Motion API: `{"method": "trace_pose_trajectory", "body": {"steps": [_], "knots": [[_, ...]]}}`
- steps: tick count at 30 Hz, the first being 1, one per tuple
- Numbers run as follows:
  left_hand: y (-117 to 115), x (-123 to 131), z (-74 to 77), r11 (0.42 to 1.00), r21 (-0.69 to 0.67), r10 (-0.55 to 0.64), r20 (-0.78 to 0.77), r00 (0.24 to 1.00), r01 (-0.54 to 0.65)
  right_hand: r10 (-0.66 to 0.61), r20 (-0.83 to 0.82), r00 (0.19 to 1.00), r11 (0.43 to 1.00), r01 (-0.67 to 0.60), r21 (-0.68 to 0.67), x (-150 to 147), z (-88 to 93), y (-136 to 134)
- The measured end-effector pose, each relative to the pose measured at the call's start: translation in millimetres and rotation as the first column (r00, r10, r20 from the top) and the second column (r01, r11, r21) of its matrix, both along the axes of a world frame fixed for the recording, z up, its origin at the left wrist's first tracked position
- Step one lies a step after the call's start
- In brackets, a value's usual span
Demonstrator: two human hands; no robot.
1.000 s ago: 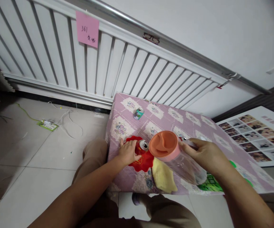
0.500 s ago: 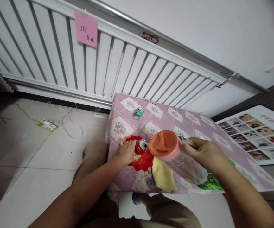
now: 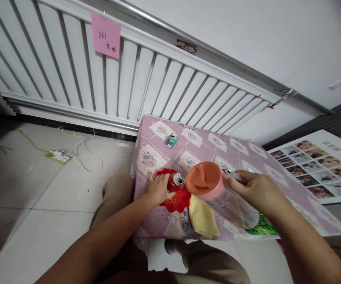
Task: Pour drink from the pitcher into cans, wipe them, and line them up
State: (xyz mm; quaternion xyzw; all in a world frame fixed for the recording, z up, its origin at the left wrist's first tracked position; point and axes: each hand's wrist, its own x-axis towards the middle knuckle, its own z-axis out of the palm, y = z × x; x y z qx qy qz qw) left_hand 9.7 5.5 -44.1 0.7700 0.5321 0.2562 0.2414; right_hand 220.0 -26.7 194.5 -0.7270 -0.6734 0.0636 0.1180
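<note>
My left hand is around the left side of a red drink can, its thumb and a finger against the lower part. The opened silver top faces me. Beneath the can lies a red scalloped dish. My right hand grips the handle of a clear plastic pitcher with an orange lid. The pitcher is tilted, its lid end close to the can's right side; I cannot make out any liquid. A folded yellow cloth lies below the pitcher's lid.
A teal can stands farther back on the flowered tablecloth. A green packet is partly behind my right arm. A radiator borders the table's back, and a photo board stands right. A power strip lies on the floor.
The view has shifted very slightly. Both hands, the can and the pitcher hold the same positions.
</note>
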Motion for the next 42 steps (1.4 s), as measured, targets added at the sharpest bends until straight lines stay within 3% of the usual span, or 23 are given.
{"method": "trace_pose_trajectory", "body": {"steps": [9, 42], "knots": [[0.2, 0.1, -1.6, 1.0, 0.006, 0.002, 0.007, 1.0, -0.002, -0.006, 0.05, 0.999, 0.999, 0.009, -0.047, -11.1, 8.8, -4.9], [0.1, -1.3, 1.0, 1.0, -0.002, -0.003, 0.002, 1.0, 0.003, -0.025, 0.064, 0.998, 0.997, 0.029, -0.071, -8.0, 10.0, -2.8]]}}
